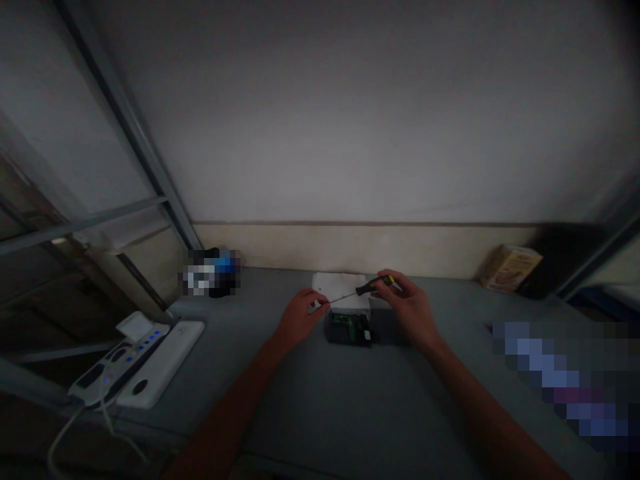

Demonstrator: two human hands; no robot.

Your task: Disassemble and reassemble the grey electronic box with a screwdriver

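Observation:
My right hand [407, 303] holds a black and yellow screwdriver [370, 286] by its handle, with the thin shaft pointing left. The fingertips of my left hand [300, 317] are pinched at the tip of the shaft; anything tiny between them is too small to make out. Just below the shaft, a dark open case with a green circuit board [351, 328] lies on the grey table [340, 413]. Behind it is a white sheet [320, 283], partly covered by the screwdriver.
At the left are a power strip [123, 360] with blue lights and cables, and a long white box [163, 367]. A carton [511, 268] stands by a black object at the back right. Blurred items lie at back left and right.

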